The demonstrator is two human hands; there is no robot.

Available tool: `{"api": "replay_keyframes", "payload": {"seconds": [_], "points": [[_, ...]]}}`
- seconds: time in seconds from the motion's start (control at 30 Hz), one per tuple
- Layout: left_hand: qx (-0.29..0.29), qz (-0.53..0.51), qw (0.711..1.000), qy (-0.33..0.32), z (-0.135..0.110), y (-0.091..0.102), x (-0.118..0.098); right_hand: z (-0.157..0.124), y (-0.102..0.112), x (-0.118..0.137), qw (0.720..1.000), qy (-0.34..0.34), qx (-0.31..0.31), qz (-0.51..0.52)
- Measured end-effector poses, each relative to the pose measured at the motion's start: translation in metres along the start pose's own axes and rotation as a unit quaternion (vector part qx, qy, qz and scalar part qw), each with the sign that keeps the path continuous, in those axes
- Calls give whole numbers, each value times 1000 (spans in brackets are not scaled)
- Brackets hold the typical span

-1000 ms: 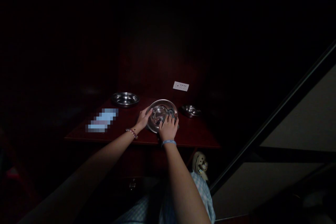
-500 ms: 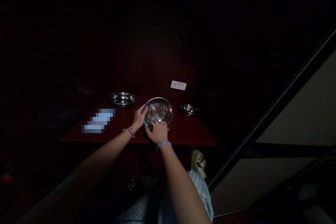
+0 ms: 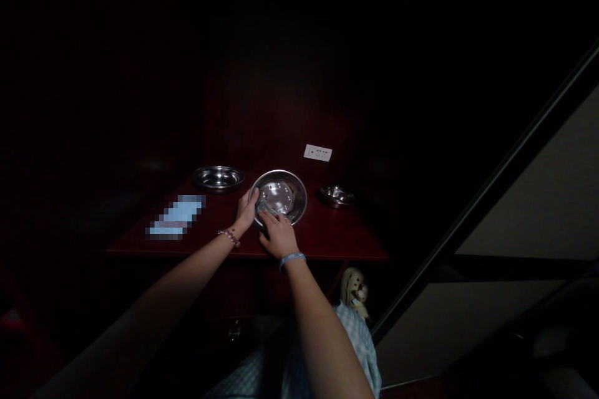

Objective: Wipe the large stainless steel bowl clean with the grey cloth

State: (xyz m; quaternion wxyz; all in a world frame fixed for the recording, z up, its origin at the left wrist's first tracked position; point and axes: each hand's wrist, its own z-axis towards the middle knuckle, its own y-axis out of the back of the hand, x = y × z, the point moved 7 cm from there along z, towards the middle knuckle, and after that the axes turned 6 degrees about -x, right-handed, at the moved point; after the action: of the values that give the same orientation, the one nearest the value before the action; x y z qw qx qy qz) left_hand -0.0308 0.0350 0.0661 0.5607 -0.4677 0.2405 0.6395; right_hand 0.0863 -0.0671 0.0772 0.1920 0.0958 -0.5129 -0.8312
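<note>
A shiny round metal dish [image 3: 285,190] is tilted toward me above the dark red table. My left hand [image 3: 244,213] grips its left rim, thumb on the inner side and the other fingers hidden behind it. Pressed against the lower left inside of the dish is a crumpled grey cloth [image 3: 266,207]. My right hand [image 3: 279,234] is on that cloth, its fingers bent over it. On the table to the left lies another metal dish [image 3: 218,179], and smaller metal bowls [image 3: 336,196], seemingly stacked, stand to the right.
A pixelated light-blue item [image 3: 176,217] lies on the red tabletop [image 3: 327,238] at the left. The white wall socket [image 3: 317,153] is behind. Below the front edge are a beige clog [image 3: 354,287] and my checked clothing [image 3: 358,330]. A slanted panel edge runs along the right.
My right hand has slid the cloth a little leftward and up over the inside of the dish. The dish has tilted slightly in my left hand.
</note>
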Motion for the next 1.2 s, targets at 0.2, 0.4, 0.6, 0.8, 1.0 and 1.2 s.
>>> {"api": "replay_keyframes", "payload": {"seconds": [0.2,0.4,0.6,0.8,1.0,1.2], "points": [[1,-11,1000,3,1,-1,2,0,7,-8,998,-22,11,-59],[-6,-39,998,48,1,-3,10,3,11,-15,995,-42,-7,-91],[33,-45,995,81,-5,-11,7,6,11,-11,994,-29,-10,-102],[160,-49,977,135,-20,-28,2,4,18,-17,994,-64,-31,-86],[173,-65,966,181,-29,-31,11,5,19,-17,994,-76,-51,-62],[93,-82,973,192,-11,-29,37,6,10,-5,998,-33,-43,-41]]}}
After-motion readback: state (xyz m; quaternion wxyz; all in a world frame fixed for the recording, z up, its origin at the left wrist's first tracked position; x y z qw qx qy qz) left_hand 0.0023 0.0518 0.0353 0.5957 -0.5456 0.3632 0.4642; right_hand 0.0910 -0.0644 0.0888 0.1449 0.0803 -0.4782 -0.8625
